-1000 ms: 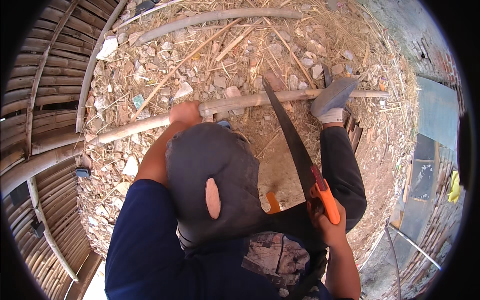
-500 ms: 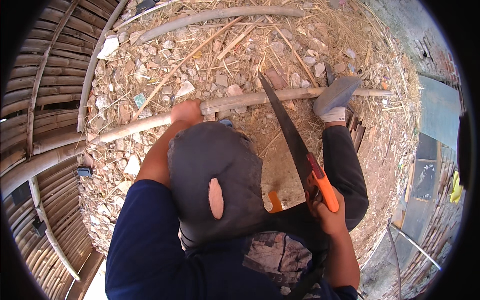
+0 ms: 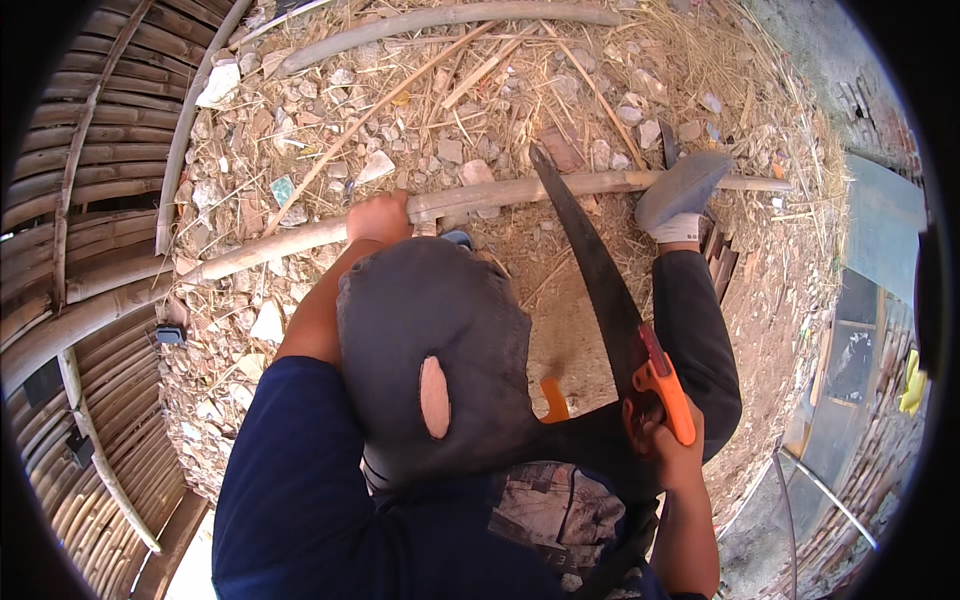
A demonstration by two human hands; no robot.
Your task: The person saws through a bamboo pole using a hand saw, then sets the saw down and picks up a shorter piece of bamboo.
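A long bamboo pole [image 3: 500, 196] lies across the ground in front of me. My left hand [image 3: 378, 217] is wrapped round its left part, beside a ring-like joint. In my right hand [image 3: 676, 448] is a hand saw [image 3: 592, 258] with a dark blade and an orange and red handle, the fingers closed round the grip. The blade points forward and to the left, its tip showing over the pole; whether it touches cannot be told. My shoe [image 3: 684, 188] rests on the pole's right part. My bent knee [image 3: 430, 330], with a torn hole in the trousers, hides some ground.
Stones and straw cover the ground [image 3: 450, 120]. A second, curved pole [image 3: 450, 18] lies farther off, with thin sticks [image 3: 375, 130] between. A slatted bamboo wall [image 3: 100, 190] stands at left. A small orange curved piece [image 3: 553, 400] lies beside my leg.
The saw and my right hand have shifted slightly right and down in the picture. My left hand still holds the pole, and the view has moved a little.
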